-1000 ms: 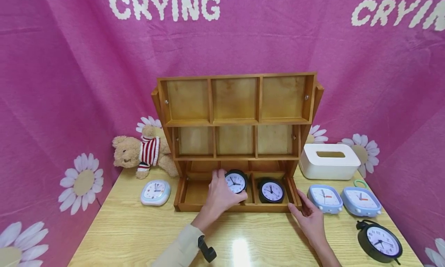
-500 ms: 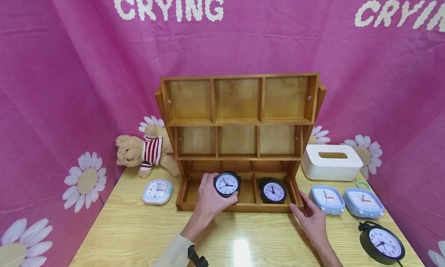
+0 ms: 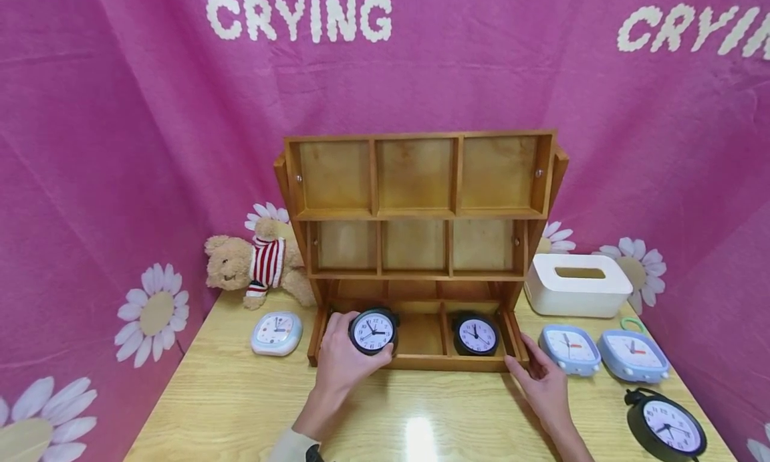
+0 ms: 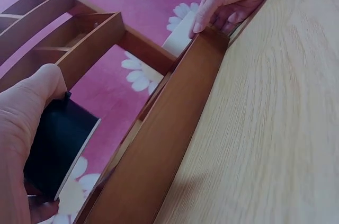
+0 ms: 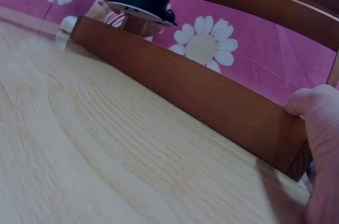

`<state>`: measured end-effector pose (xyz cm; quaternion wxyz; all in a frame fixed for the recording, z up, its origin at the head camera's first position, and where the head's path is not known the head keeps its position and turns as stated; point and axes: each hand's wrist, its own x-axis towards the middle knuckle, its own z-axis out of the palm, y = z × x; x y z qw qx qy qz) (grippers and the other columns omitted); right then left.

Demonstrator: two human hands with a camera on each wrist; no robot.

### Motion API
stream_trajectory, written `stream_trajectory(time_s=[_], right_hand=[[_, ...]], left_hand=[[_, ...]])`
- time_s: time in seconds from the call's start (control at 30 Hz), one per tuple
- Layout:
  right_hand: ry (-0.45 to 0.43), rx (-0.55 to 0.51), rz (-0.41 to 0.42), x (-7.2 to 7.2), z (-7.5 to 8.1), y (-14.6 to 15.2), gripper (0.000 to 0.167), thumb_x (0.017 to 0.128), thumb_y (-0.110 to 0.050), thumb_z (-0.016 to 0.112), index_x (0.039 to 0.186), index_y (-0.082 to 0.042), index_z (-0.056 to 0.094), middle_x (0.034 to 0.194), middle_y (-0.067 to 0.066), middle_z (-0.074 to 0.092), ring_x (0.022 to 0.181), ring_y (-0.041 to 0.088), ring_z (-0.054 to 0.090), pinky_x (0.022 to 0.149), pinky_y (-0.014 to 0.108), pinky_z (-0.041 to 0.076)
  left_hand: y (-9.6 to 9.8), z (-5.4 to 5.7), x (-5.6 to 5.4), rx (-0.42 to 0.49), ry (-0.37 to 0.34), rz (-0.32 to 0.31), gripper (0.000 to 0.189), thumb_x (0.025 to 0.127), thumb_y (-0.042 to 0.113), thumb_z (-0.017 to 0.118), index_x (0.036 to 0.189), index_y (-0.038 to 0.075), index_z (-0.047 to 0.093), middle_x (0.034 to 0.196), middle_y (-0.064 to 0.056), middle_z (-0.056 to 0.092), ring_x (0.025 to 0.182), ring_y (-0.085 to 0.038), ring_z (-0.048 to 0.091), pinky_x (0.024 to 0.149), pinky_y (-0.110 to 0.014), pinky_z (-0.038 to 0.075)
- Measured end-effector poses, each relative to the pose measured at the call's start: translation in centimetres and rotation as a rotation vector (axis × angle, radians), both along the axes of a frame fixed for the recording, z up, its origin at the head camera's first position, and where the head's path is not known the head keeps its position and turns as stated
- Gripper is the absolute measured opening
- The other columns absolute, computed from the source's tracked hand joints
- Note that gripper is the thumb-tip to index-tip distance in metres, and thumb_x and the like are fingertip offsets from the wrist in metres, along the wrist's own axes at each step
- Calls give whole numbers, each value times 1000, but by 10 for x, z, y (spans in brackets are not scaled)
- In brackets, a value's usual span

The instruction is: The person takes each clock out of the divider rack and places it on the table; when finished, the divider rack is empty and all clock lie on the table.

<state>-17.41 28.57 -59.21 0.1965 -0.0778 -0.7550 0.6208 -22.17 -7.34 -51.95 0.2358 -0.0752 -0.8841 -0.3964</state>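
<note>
My left hand (image 3: 341, 360) grips a round black alarm clock (image 3: 373, 331) with a white face. In the left wrist view, the clock's dark side (image 4: 55, 147) shows between thumb and fingers. It is held above the bottom tier of a three-tier wooden shelf (image 3: 421, 362), over the left part of that tier. A second black alarm clock (image 3: 476, 335) sits in the bottom right compartment. My right hand (image 3: 544, 385) holds the shelf's front right corner, thumb on the front board (image 5: 254, 118) and fingers at the side.
On the right lie two blue alarm clocks (image 3: 570, 350), another black alarm clock (image 3: 666, 427) and a white tissue box (image 3: 580, 295). A pale blue-and-white clock (image 3: 277, 333) and a teddy bear (image 3: 246, 265) are on the left. A pink cloth (image 3: 421, 87) hangs behind.
My left hand has carried the black alarm clock leftward, from over the bottom tier's middle toward its left compartment. My right hand has kept its hold on the shelf corner.
</note>
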Motion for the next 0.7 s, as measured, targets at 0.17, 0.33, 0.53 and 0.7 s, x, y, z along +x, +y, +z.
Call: stream_trajectory(time_s=[0.17, 0.33, 0.53, 0.7], right_hand=[[-7, -2, -13, 3, 0, 0, 59, 94, -4, 77, 148, 4, 55, 152, 28, 50, 112, -17, 53, 93, 7, 47], [5, -14, -18, 3, 0, 0, 59, 94, -1, 76, 148, 5, 54, 151, 31, 49, 111, -18, 54, 92, 7, 48], [9, -17, -16, 1, 1, -2, 58, 93, 0, 77, 147, 5, 55, 150, 31, 50, 112, -17, 55, 91, 7, 48], [-1, -40, -11, 0, 3, -4, 59, 93, 0, 77, 147, 5, 55, 150, 32, 49, 111, -17, 55, 90, 7, 49]], left_hand=[[-19, 1, 6, -3, 32, 42, 75, 56, 46, 94, 115, 8, 69, 100, -1, 61, 90, -22, 64, 74, -41, 58], [-38, 5, 8, -7, 39, 68, 77, 55, 44, 96, 116, 6, 69, 100, -3, 64, 91, -23, 64, 76, -44, 58], [-64, 8, 8, 4, 68, 98, 74, 55, 39, 97, 113, 2, 71, 98, -8, 66, 92, -26, 63, 78, -46, 56], [-89, 11, 7, -2, 114, 141, 72, 54, 35, 97, 111, -1, 70, 101, -12, 67, 95, -29, 63, 79, -48, 55]])
